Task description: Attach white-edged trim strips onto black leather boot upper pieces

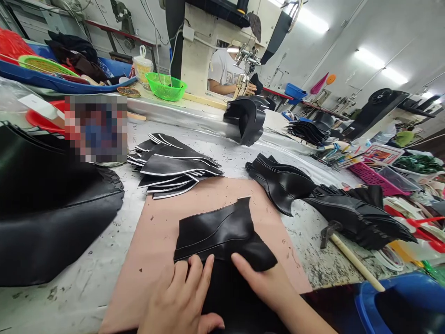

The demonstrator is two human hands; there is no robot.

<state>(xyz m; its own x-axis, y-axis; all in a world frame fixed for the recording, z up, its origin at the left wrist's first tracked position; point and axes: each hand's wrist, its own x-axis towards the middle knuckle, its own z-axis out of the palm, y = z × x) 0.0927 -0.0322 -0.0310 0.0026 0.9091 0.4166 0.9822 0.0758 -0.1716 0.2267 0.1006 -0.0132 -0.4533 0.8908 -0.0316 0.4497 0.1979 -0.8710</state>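
Note:
A black leather piece [215, 232] with a stitched seam and a folded lower edge lies over a pinkish board [139, 273] in front of me. My left hand [181, 297] rests its fingertips along that lower edge, fingers apart and thumb held away. My right hand [260, 283] grips the right end, its thumb on top and the other fingers hidden beneath. More black material [225, 292] hangs below the edge, between my hands. Beyond the board lies a stack of white-edged black pieces [177, 162]. Stitched black pieces [281, 181] sit to its right.
Large black leather panels [52, 208] fill the left side. A hammer [351, 257] lies at right, near a pile of black pieces [358, 213] and a blue bin [403, 301]. Behind stand a sewing machine [194, 60], a green basket [166, 87] and a seated person [222, 69].

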